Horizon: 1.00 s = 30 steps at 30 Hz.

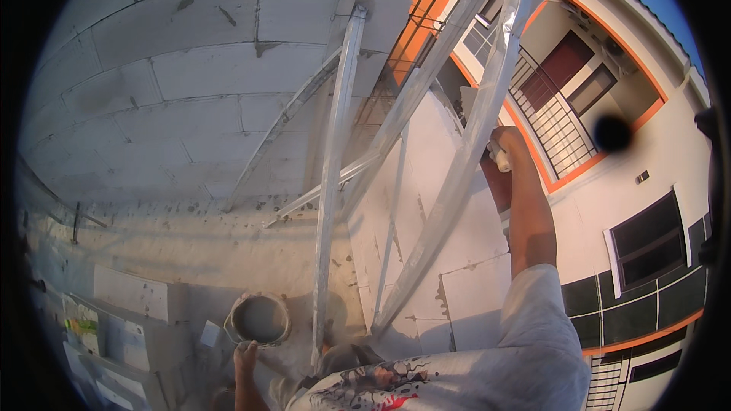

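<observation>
My left hand [245, 355] is closed at the near rim of a round bucket [285, 329] with smooth grey mortar [260, 318] inside. Its fingers seem to grip the rim, though the exact hold is small and partly hidden. My right arm reaches up and forward. At its end my right hand [509, 144] is closed around a pale, rounded piece [500, 159] like a handle; what it belongs to is hidden. That hand is beside a slanting metal beam [474, 154], against the block wall's upper edge.
A large grey block wall [190, 80] stands at left, with metal props [339, 144] leaning before it. A lower block wall [476, 289] runs beside my right arm. Loose blocks [141, 297] are stacked at lower left. Beyond stands a white and orange building [601, 213] with a balcony.
</observation>
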Each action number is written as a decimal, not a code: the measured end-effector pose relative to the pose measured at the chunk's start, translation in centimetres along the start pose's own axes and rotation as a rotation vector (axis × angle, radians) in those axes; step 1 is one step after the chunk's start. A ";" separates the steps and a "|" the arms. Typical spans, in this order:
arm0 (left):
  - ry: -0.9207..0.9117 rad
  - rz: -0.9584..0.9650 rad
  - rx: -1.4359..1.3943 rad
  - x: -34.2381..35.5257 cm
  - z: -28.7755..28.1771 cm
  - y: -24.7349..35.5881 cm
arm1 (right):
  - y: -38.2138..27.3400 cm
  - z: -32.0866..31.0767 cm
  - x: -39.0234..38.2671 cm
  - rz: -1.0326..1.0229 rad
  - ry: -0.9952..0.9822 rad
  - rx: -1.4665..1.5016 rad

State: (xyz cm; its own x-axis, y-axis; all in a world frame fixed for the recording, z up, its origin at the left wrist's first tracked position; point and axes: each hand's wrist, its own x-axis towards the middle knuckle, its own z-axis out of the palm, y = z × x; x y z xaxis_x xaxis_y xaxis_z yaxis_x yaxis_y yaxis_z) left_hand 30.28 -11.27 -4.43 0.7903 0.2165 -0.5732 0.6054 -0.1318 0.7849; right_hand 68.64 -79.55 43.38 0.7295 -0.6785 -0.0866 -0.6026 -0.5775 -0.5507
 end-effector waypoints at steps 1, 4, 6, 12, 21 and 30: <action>0.002 -0.032 -0.083 -0.8 -0.8 -0.6 | 0.3 -1.0 -2.9 0.013 -0.006 0.167; 0.025 0.009 0.099 -3.4 -4.0 -3.3 | 2.4 -3.5 -10.7 0.072 -0.057 0.393; 0.082 -0.106 0.035 -4.9 -5.9 -6.1 | 4.4 -4.0 -15.4 0.079 -0.100 0.483; 0.164 -0.006 0.016 -12.5 -14.0 -14.3 | 11.2 0.1 -34.2 0.029 -0.077 0.640; 0.183 -0.309 -0.017 -22.2 -17.2 -20.8 | 17.1 34.7 -52.7 -0.129 -0.798 0.203; 0.520 -0.232 0.710 -6.2 -10.5 -23.0 | 28.4 73.7 -57.5 -0.305 -0.933 -0.629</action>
State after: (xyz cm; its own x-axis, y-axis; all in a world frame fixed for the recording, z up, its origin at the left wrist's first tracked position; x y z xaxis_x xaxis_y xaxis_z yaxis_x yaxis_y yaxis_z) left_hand 10.48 0.58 -16.50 0.6034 0.6982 -0.3851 0.7958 -0.5582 0.2348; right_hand 33.45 -23.53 -28.52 0.6689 -0.0268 -0.7429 -0.2248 -0.9599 -0.1677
